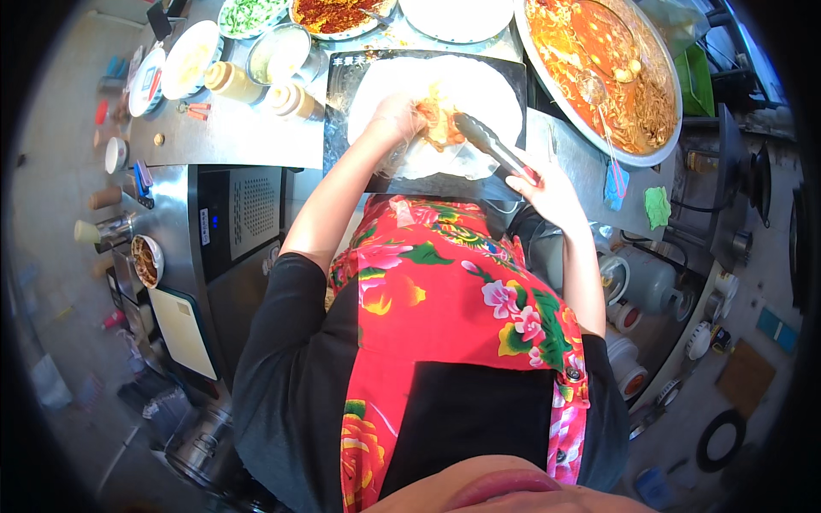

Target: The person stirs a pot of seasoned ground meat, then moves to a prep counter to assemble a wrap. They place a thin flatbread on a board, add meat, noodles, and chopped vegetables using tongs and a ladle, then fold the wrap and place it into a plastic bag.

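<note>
A thin white round sheet (376, 85), like a flatbread or wrapper, is spread over a dark square board (340, 107). Orange-brown food (440, 128) lies in a small heap at its middle. My left hand (395, 118) is at the left side of this heap, fingers curled in; glare hides what they grip. Thin clear film or wrapper (398, 161) shows below that hand. From the right, my right hand (547, 195) grips metal tongs (489, 144) with red on the handle, their dark tips touching the food.
A large basin of red, oily stew (556, 51) with a ladle (592, 90) stands right. Behind the board are bowls of chopped greens (248, 15), chilli (333, 15) and a white plate (457, 15). Squeeze bottles (231, 83) and a metal tub (279, 54) stand left.
</note>
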Motion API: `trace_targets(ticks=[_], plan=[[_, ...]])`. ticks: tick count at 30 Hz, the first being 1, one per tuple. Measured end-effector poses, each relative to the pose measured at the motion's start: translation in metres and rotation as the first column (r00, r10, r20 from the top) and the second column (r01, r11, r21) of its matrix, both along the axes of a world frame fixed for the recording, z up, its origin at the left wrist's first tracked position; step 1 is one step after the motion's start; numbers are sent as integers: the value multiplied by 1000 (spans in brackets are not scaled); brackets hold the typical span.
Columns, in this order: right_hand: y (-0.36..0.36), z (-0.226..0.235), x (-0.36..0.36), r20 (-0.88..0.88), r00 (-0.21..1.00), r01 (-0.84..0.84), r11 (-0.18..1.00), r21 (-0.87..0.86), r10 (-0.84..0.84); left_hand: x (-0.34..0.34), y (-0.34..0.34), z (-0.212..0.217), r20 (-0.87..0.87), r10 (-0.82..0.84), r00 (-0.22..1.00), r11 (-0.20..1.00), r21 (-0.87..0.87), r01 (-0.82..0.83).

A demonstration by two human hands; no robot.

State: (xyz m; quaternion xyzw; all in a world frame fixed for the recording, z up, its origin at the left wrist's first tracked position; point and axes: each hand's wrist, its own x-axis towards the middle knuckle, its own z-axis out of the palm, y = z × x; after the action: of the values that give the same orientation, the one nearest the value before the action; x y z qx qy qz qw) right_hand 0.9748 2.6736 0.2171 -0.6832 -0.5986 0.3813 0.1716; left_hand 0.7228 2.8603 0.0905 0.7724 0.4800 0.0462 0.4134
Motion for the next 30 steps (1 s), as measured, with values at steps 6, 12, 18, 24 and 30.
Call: trace_targets(ticks=[6,12,18,24,30], plan=[[11,-6,-4,-37,999,13,999,-39,-15,-3,-21,26,307,-55,950,959,280,-35],[17,-8,-9,-83,996,-16,1000,-6,16,3,-7,29,487,266,832,897,-441,-28],[20,-15,-9,-40,999,3,988,154,4,3,-18,41,554,66,830,944,-304,128],[24,-33,-15,-35,999,34,999,27,-33,5,-18,53,404,445,799,786,-604,-132],[8,-32,-11,-139,990,-6,999,53,13,5,-19,35,522,246,816,938,-341,-64]])
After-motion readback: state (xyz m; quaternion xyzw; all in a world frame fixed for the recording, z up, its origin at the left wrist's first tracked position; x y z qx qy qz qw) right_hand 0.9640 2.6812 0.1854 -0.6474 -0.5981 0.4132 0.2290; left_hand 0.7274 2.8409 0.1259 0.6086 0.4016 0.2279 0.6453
